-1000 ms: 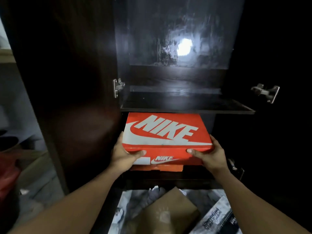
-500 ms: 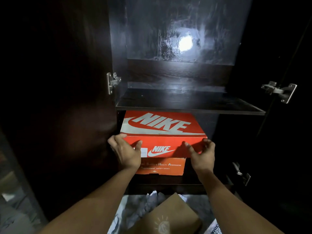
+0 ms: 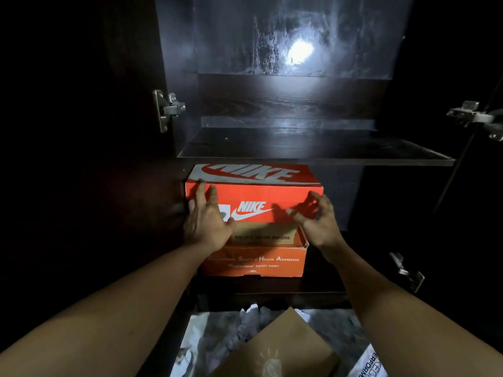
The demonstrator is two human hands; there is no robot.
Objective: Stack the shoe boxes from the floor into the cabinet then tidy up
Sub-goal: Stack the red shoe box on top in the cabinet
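Pushed further in, shoe box (image 3: 283,198) is pressed by flat left hand (image 3: 206,224), right hand (image 3: 318,221) spread loose; edges should be squared.

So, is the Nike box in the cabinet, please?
In: the Nike box sits on the orange box, under the shelf.

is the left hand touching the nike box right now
Touching. The head view shows the left hand laid flat against the front face of the Nike box, its straight fingers reaching up to the top edge with no gap showing.
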